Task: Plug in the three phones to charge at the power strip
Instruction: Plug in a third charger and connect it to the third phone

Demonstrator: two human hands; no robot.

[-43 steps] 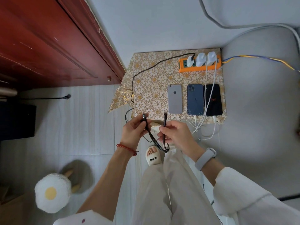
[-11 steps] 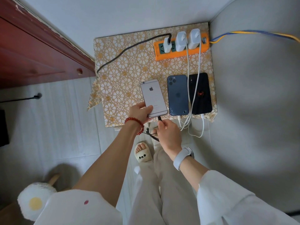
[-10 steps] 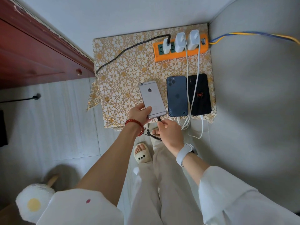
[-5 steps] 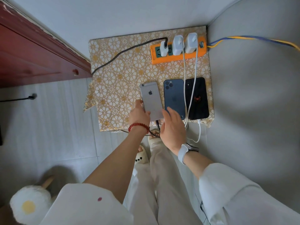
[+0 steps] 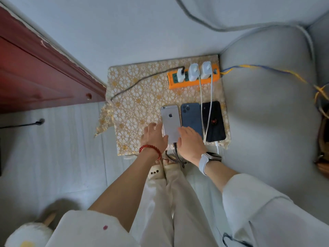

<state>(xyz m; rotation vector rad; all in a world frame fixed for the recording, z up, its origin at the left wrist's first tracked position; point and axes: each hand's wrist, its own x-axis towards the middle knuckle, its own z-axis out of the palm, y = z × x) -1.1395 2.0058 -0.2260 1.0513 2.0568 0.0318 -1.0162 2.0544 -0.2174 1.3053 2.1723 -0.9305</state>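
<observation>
Your left hand [image 5: 154, 138] lies flat with fingers straight against the left edge of the silver-grey phone with the apple logo [image 5: 170, 123]. Your right hand [image 5: 191, 143] rests flat, fingers relaxed, over that phone's near right corner. A black braided cable [image 5: 142, 81] meets the phone's near end between your two hands. The phone lies face down at the near edge of the small desk covered in a gold floral cloth [image 5: 138, 104].

Just beside it on the right: the dark blue phone [image 5: 191, 116], then the black phone [image 5: 214, 122], both face down. Two white cables [image 5: 211, 97] run across them.

At the far right corner of the desk: the orange power strip [image 5: 193, 81] carrying three white chargers [image 5: 193, 72].
</observation>
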